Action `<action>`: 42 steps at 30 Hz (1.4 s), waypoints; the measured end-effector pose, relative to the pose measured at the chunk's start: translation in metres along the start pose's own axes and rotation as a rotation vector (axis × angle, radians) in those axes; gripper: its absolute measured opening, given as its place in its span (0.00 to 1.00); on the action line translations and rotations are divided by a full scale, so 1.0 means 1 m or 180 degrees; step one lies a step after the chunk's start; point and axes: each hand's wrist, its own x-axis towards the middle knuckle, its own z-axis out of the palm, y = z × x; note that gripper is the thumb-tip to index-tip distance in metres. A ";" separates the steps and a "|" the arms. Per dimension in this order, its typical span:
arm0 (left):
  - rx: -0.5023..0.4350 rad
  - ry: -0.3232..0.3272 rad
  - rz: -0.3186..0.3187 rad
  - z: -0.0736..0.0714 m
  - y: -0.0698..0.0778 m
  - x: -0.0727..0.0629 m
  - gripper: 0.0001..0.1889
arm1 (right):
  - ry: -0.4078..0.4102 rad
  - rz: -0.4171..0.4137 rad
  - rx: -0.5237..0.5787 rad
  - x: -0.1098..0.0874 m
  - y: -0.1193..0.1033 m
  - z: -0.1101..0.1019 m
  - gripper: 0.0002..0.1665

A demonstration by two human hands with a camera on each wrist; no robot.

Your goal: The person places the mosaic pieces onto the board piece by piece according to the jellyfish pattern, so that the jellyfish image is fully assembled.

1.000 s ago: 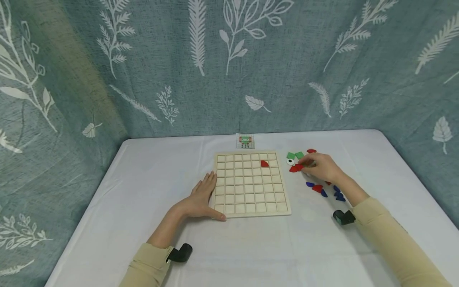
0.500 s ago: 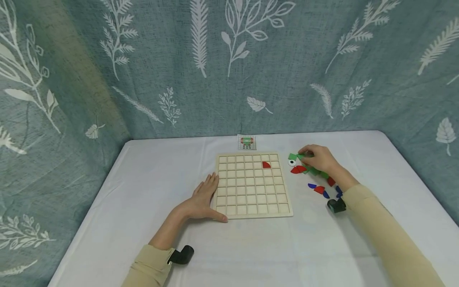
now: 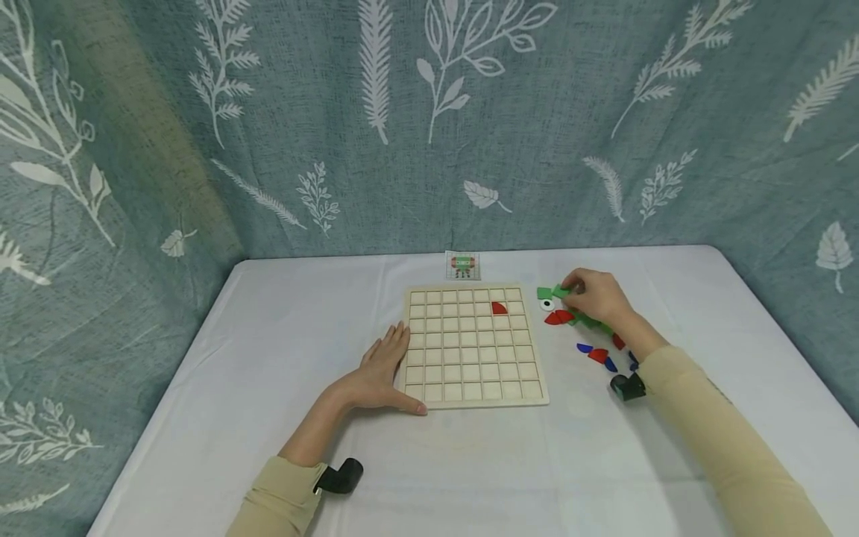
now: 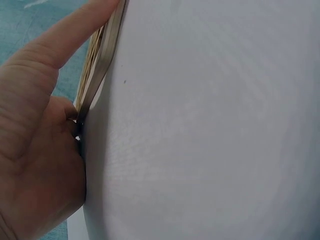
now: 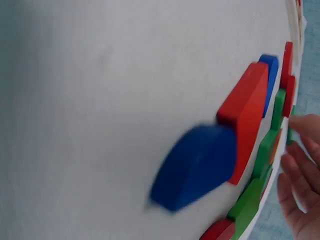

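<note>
A pale wooden grid board [image 3: 470,407] lies on the white table with one red quarter-circle piece [image 3: 499,307] in an upper right cell. My left hand [image 3: 379,377] rests against the board's left side, fingers stretched along the edge and thumb at its front corner. In the left wrist view the thumb [image 4: 60,42] lies along the board's edge. To the right of the board, my right hand [image 3: 597,298] pinches a green square piece [image 3: 560,291] at the table with thumb and fingers. That contact is partly hidden in the right wrist view.
Near the right hand lie another green square [image 3: 544,293], a white eye piece [image 3: 546,305] and red pieces [image 3: 558,318]. Closer to me are blue pieces [image 3: 610,365] and a red one [image 3: 598,356]. A small picture card [image 3: 463,265] lies behind the board.
My right hand has moved away from me, from beside the red pieces to the green square, uncovering a row of green pieces. The left hand stays at the board.
</note>
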 end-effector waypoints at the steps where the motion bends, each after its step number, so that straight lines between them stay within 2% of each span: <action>1: 0.0010 -0.0018 -0.0011 0.000 0.000 0.000 0.72 | 0.0059 -0.0018 0.0070 -0.001 -0.001 0.001 0.13; 4: 0.0016 -0.0038 -0.0023 -0.001 -0.001 0.000 0.72 | 0.0137 -0.0179 0.0349 -0.002 -0.010 0.006 0.13; 8: -0.0006 -0.0028 -0.0022 -0.002 0.000 -0.001 0.71 | -0.0077 -0.0466 0.0630 0.000 -0.034 0.021 0.11; 14: -0.0022 -0.0050 0.0015 0.000 0.001 0.001 0.70 | -0.0497 -0.0936 0.0560 0.007 -0.062 0.046 0.07; 19: 0.0011 -0.0056 0.0014 0.001 0.000 0.002 0.70 | -0.0495 -0.1206 0.0483 0.012 -0.071 0.057 0.06; 27: -0.0030 -0.0052 0.0025 0.000 0.001 0.001 0.70 | -0.0510 -0.1537 0.0444 0.016 -0.075 0.058 0.06; 31: -0.0024 -0.0029 0.0030 -0.002 0.000 0.001 0.70 | -0.0516 -0.1654 0.0350 0.018 -0.077 0.059 0.07; 37: -0.0029 -0.0025 0.0051 -0.003 -0.001 0.001 0.70 | -0.0523 -0.1610 0.0128 0.020 -0.079 0.058 0.06; 42: -0.0040 -0.0005 0.0061 -0.003 0.000 0.001 0.70 | -0.0548 -0.1567 0.0330 0.019 -0.074 0.053 0.07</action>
